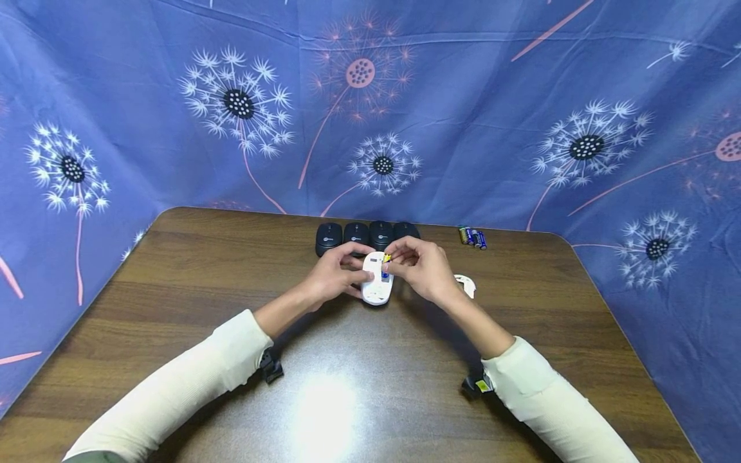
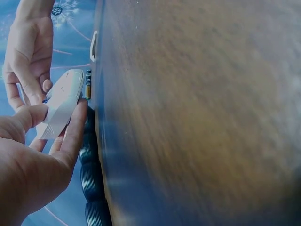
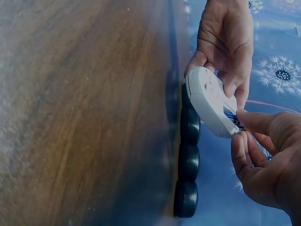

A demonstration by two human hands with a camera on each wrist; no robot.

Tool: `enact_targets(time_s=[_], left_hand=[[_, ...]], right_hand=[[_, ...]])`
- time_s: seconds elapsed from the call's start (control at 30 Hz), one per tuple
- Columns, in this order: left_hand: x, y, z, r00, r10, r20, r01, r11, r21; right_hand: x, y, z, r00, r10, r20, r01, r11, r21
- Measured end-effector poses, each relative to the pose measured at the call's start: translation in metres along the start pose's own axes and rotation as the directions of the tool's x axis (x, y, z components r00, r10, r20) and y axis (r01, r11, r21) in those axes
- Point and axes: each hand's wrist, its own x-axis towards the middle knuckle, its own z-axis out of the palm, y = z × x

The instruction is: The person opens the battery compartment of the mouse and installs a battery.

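A white computer mouse (image 1: 376, 294) is held up with its underside facing the head camera and its battery slot uncovered. My left hand (image 1: 334, 275) grips it by the side, thumb on the underside and fingers beneath. At the slot, my right hand (image 1: 424, 269) pinches a blue battery (image 3: 232, 117) between thumb and fingers. One part of the battery lies in the slot; the fingertips cover some of it. To the right on the table lies a white battery cover (image 1: 466, 285), partly behind the right wrist.
Several black mice (image 1: 329, 239) stand in a row along the table's back, just beyond the hands. Several batteries (image 1: 473, 238) lie together at the back right of the wooden table (image 1: 231, 270). A blue flowered cloth (image 1: 463, 116) hangs behind it.
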Motion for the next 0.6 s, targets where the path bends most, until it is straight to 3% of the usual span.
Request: enact_targets(time_s=[0.37,0.5,0.6], left_hand=[[0.0001,0.0002,0.0002,1.0,-0.002,-0.011,0.002,1.0,0.011],[0.0001,-0.0007,-0.0003,1.0,-0.001,-0.008,0.001,1.0,0.006],[0.0001,-0.0015,-0.0006,1.0,0.009,-0.011,-0.009,1.0,-0.004]], right_hand=[[-0.0029,0.0048,0.0024,1.0,0.01,0.013,-0.01,1.0,-0.014],[-0.0032,0.0074,0.0016,0.998,0.054,0.033,-0.056,0.996,0.074],[-0.0035,0.0089,0.0013,0.986,0.143,0.085,-0.157,0.967,0.202]])
